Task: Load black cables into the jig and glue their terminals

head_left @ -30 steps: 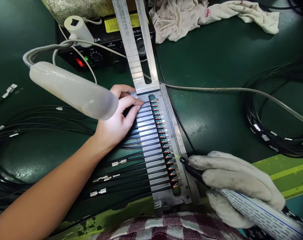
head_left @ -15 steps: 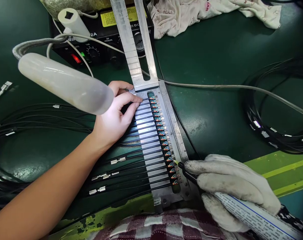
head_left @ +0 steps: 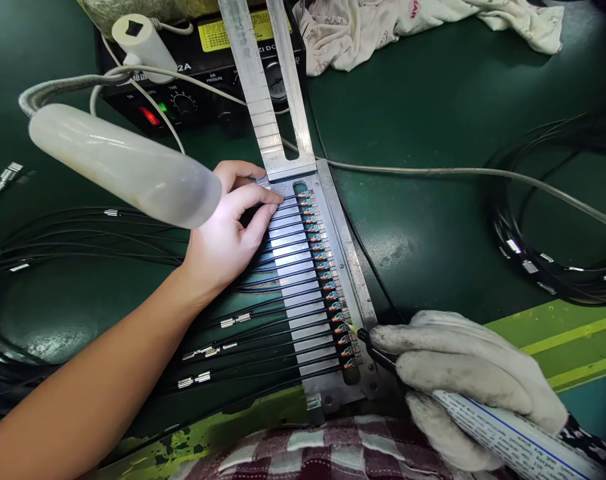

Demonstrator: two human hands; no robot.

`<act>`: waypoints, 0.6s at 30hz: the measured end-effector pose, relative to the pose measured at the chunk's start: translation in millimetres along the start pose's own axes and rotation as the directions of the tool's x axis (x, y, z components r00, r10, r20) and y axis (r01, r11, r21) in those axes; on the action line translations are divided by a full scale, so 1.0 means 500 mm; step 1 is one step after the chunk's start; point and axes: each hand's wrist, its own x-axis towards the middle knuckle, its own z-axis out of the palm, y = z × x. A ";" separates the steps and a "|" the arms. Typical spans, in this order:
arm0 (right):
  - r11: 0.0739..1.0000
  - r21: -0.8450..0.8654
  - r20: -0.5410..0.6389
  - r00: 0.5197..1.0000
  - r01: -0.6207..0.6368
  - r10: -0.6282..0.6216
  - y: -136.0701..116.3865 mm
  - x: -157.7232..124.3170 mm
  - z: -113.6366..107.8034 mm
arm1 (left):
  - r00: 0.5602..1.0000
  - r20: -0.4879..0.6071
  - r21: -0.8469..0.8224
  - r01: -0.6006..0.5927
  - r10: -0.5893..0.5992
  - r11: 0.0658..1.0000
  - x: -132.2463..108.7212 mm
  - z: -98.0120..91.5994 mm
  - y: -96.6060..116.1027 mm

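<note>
A metal fixture (head_left: 355,280) lies on the green bench and holds a row of several black cables (head_left: 263,313) whose coloured ends (head_left: 327,277) sit in its slot. My bare left hand (head_left: 227,233) rests on the cables at the fixture's far end, fingers laid flat and pressing them down. My right hand (head_left: 463,370), in a dirty white glove, grips a dispensing syringe (head_left: 513,440) like a pen. Its black nozzle with a yellow tip (head_left: 355,329) touches a cable end near the row's near end.
A pale lamp head (head_left: 123,167) on a flexible neck hangs over my left hand. A black controller box (head_left: 203,73) with a red light stands at the back, a crumpled cloth (head_left: 407,27) beside it. Coiled black cables (head_left: 547,267) lie right and left. A grey hose (head_left: 457,173) crosses the bench.
The syringe tip has moved a step or two along the row toward the near end. My left hand stays pressed on the cables.
</note>
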 end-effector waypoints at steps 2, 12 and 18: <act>1.000 0.014 0.006 1.000 -0.012 0.012 0.002 -0.007 -0.001 | 1.000 0.002 0.000 0.001 -0.001 1.000 0.000 0.000 0.000; 1.000 0.004 0.012 1.000 0.015 -0.015 0.001 -0.007 -0.003 | 1.000 0.004 -0.011 0.010 -0.010 1.000 -0.001 -0.001 -0.003; 1.000 0.017 -0.023 1.000 -0.013 0.013 0.005 -0.012 0.004 | 1.000 0.007 -0.014 0.011 -0.011 1.000 0.000 0.000 -0.001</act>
